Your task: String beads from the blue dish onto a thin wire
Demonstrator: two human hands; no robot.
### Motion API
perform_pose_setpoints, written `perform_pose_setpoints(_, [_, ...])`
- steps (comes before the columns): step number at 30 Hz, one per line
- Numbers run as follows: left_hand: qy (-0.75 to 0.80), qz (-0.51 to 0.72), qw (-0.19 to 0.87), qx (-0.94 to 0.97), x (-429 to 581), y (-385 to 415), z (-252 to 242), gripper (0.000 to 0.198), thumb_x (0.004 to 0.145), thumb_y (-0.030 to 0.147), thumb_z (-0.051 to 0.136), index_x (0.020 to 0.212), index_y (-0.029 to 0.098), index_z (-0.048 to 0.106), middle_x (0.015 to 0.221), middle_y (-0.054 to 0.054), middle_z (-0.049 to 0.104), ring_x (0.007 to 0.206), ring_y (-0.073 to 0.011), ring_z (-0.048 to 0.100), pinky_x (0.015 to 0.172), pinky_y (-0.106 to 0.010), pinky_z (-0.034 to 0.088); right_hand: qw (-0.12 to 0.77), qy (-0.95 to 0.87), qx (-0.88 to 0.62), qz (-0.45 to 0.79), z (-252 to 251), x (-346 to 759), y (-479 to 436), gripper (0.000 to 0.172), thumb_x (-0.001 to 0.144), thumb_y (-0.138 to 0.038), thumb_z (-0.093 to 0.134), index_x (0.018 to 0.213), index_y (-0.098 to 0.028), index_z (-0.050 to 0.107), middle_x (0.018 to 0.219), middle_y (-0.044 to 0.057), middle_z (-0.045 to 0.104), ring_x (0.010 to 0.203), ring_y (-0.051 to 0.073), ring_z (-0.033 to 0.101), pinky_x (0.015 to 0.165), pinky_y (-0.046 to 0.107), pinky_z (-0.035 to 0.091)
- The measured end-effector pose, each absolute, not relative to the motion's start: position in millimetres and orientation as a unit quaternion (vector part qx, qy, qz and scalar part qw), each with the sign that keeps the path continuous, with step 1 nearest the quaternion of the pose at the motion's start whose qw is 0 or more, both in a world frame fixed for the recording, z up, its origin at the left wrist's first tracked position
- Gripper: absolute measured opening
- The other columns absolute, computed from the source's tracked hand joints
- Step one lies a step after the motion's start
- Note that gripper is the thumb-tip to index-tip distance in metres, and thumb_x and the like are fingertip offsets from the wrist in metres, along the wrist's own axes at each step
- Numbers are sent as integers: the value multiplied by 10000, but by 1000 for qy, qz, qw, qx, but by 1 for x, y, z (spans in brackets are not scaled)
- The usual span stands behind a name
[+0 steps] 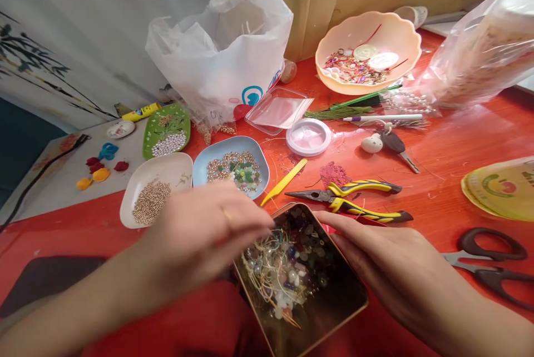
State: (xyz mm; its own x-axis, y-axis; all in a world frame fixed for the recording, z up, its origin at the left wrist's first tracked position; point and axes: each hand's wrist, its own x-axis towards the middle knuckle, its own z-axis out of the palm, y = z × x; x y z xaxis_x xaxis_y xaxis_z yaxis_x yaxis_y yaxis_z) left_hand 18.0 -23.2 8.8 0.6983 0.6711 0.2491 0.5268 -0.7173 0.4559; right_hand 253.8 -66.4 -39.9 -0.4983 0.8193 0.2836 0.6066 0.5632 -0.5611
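Observation:
A rectangular metal tin (321, 307) is tilted at the lower middle, its dark inside showing. In it lie mixed beads (294, 271) of clear, white, blue and purple, tangled with pale thread (261, 268). My right hand (375, 251) grips the tin along its right side, fingers at the far right corner. Over the tin's far left edge is my left hand (217, 218), blurred by motion, with a ring on one finger. Its fingertips are above the beads; whether they hold anything is not visible. Just beyond the tin lie yellow-and-black pliers (334, 196) and a yellow plastic tool (286, 181).
Beyond my left hand stand a blue dish (202, 159), a white dish (129, 196) and a green dish (150, 132), all with beads. Behind are a white plastic bag (225, 68) and a peach bowl (367, 29). Scissors (479, 265) and keys (392, 145) lie at right.

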Motion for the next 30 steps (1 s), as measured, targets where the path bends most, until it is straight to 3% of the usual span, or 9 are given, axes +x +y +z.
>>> perform_pose_setpoints(4, [233,61,215,946,59,-41,4,156,822,84,489,802,129,637,749,-36,662,646,-142,593,549,-231,474,280,-842,-421,186,-41,254,-67,279,910,-136,326,1110,-108,518,867,95,710,681,148,680,619,221,548])
perform_pose_setpoints(10, [269,-113,122,949,92,-40,-8,47,686,101,621,705,140,602,706,-55,637,518,-180,579,404,-262,445,284,-841,-425,174,-43,254,-68,254,899,-123,340,1050,-123,544,876,99,708,668,165,680,554,229,537])
perform_pose_setpoints(17, [284,-113,96,947,96,-42,-6,77,724,75,566,753,138,600,812,-101,649,663,-213,603,477,-287,501,268,-842,-437,167,-46,255,-69,271,911,-166,316,1003,-127,568,869,114,707,676,190,682,573,273,547])
perform_pose_setpoints(30, [262,-128,93,952,95,-43,-10,78,733,82,562,794,127,580,789,-94,655,653,-199,609,480,-265,490,268,-841,-443,154,-44,254,-69,286,911,-162,326,1091,-142,547,879,87,713,690,158,683,581,228,538])
